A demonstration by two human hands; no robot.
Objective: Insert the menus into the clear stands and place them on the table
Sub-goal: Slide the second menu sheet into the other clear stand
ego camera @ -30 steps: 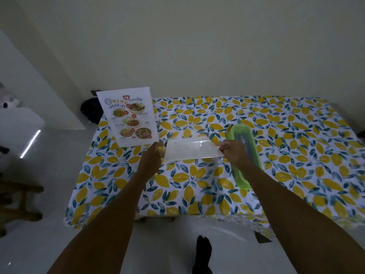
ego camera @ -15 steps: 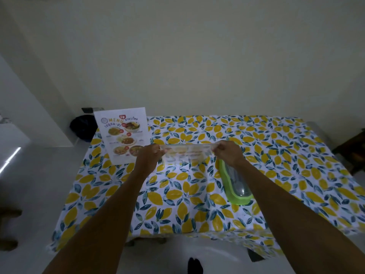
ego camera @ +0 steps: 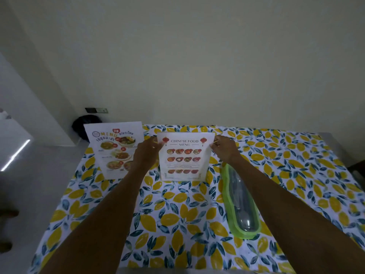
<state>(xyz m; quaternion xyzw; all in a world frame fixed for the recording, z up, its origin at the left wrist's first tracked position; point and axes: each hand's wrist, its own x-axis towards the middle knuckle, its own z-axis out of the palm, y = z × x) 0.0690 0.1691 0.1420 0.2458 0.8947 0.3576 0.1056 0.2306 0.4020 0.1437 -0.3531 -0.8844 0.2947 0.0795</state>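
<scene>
A Chinese food menu in a clear stand (ego camera: 184, 157) is upright at the middle of the table (ego camera: 177, 224), its base touching the lemon-print cloth. My left hand (ego camera: 147, 153) pinches its upper left edge and my right hand (ego camera: 224, 149) pinches its upper right edge. To the left, a Thai food menu in another clear stand (ego camera: 115, 149) is upright by the table's left edge, untouched; my left wrist hides its lower right corner.
A long clear container with a green rim (ego camera: 240, 200) lies on the table right of my right forearm, with cutlery inside. A dark bag (ego camera: 85, 124) sits on the floor behind the Thai menu. The wall runs just beyond the table's far edge.
The stand was held flat and low between both hands; now it is upright with the Chinese menu facing me, further back on the table. The camera has tilted upward.
</scene>
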